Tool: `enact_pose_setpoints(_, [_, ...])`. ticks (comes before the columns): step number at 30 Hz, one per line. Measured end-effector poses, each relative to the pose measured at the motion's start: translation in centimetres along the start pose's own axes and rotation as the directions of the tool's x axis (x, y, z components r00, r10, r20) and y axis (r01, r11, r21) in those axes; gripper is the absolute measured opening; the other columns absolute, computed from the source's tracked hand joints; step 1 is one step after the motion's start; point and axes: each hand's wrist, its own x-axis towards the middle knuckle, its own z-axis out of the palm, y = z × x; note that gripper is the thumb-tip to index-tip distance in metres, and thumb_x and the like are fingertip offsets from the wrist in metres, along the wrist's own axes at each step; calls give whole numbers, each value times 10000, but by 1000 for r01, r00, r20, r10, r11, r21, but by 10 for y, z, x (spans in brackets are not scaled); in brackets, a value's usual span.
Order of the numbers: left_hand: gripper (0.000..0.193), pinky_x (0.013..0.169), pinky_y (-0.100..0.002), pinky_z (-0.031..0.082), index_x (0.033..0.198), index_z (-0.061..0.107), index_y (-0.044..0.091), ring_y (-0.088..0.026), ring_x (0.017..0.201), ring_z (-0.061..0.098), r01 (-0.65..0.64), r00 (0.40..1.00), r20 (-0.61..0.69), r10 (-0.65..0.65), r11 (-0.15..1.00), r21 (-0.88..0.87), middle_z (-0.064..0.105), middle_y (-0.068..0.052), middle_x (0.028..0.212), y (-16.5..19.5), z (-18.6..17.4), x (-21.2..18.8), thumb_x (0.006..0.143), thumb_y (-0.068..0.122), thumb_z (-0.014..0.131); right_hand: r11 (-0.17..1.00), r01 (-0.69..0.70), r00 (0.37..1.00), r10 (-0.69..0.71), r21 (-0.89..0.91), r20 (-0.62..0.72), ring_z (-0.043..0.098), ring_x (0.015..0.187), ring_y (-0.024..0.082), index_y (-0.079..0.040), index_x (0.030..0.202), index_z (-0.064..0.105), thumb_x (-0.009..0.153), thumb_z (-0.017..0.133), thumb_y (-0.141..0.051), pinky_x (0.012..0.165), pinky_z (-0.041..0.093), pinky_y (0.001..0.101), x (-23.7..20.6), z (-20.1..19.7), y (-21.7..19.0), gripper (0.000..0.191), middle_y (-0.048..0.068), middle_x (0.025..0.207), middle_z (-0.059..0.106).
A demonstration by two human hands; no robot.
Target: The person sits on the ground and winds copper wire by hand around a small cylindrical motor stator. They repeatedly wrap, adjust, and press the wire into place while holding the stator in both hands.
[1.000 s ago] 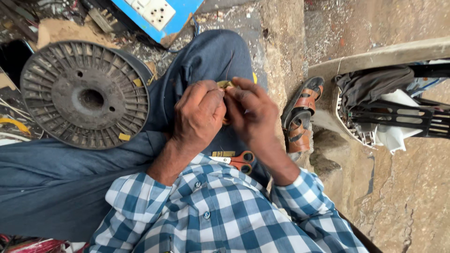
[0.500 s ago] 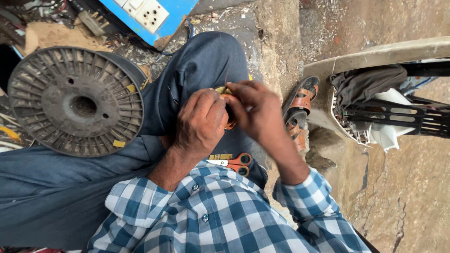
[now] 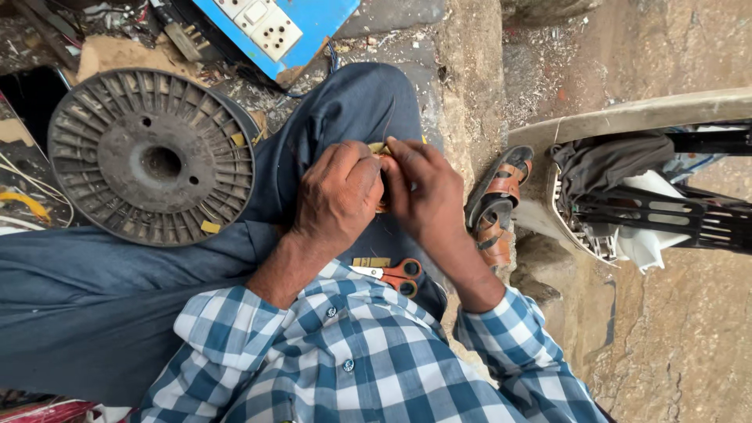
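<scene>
Centrally, left hand [image 3: 338, 197] touching right hand [image 3: 423, 192], pinching small yellowish piece [image 3: 379, 149] over knee.

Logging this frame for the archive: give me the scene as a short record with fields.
setting: person seated on rough ground, seen from a head camera
left hand: over the knee, fingers closed around a small orange and yellow object, mostly hidden
right hand: pressed against the left, fingers pinching the same object
lap: orange-handled scissors lying on the dark blue trousers
left side: large grey ribbed spool on the ground
top: blue socket board
right side: brown sandal beside a dark plastic crate
clothing: blue and white checked shirt
</scene>
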Motion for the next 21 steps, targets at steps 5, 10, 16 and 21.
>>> enact_pose_setpoints(5, [144, 821, -406, 579, 1005, 668, -3, -304, 956, 669, -24, 999, -36, 24, 1000, 0, 643, -118, 1032, 2, 0, -4, 874, -25, 725, 953, -175, 985, 168, 247, 49, 756, 939, 323, -33, 1296, 676, 1129, 530, -247, 831, 585, 344, 12, -16, 11, 309, 164, 1063, 758])
enact_pose_setpoints(10, [129, 835, -401, 588, 995, 659, -9, -303, 974, 673, -39, 998, -52, 38, 999, -8, 644, -126, 1046, 0, -1, -1, 886, -37, 723, 995, -93, 995, 91, -40, -34, 653, 755, 376, -12, 1046, 723, 1106, 529, -279, 689, 507, 451, 27, 6, 12, 335, 201, 857, 641])
enact_pose_setpoints(16, [182, 846, -419, 578, 1034, 664, -14, -316, 988, 667, 15, 1000, -23, -15, 1000, -15, 648, -138, 1065, 3, -6, 0, 868, -22, 739, 993, -79, 997, 77, -91, -30, 599, 752, 424, -20, 855, 607, 1094, 540, -248, 664, 459, 506, 26, 21, 12, 337, 191, 796, 601])
enact_pose_setpoints(21, [270, 884, -444, 563, 1125, 652, -36, -344, 1026, 641, 60, 998, -1, -60, 994, -88, 634, -173, 1111, -1, -8, 10, 879, 8, 754, 992, -86, 996, 83, -93, -35, 588, 753, 423, -21, 880, 606, 1103, 527, -218, 669, 458, 505, 27, 24, 17, 307, 195, 805, 581])
